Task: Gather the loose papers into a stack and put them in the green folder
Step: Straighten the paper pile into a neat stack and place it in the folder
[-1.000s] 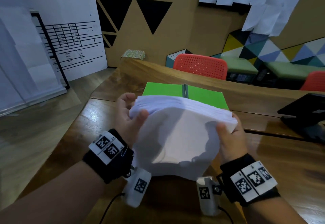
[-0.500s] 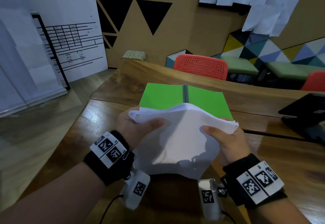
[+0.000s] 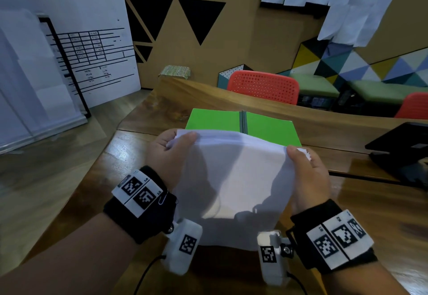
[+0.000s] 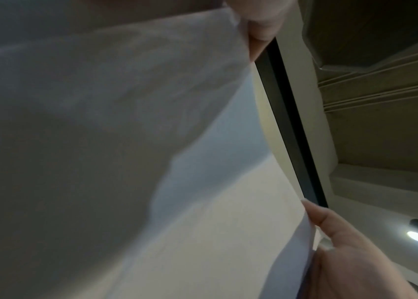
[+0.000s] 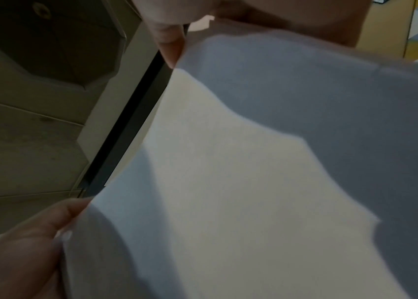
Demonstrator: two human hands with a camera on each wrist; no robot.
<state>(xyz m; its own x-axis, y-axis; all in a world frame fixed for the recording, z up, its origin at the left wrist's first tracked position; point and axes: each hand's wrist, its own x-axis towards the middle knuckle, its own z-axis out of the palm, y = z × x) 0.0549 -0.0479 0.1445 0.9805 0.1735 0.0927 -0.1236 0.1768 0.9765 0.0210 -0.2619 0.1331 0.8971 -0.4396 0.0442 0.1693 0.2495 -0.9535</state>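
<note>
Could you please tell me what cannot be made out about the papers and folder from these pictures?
- Near edge of the green folder: head view, covered by the paper stack.
- Sheet count and any print: the stack's edges are too fine, and the facing side looks blank.
- Fingers behind the stack: hidden for the left hand and right hand.
- Folder in both wrist views: blocked by paper.

Two forearms reach forward. The left hand [image 3: 170, 155] and right hand [image 3: 309, 174] each pinch a far corner of a paper stack [image 3: 231, 179], thumbs on top.

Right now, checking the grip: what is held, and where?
The paper stack, gripped at its upper corners: left hand on the left corner, right hand on the right.
</note>
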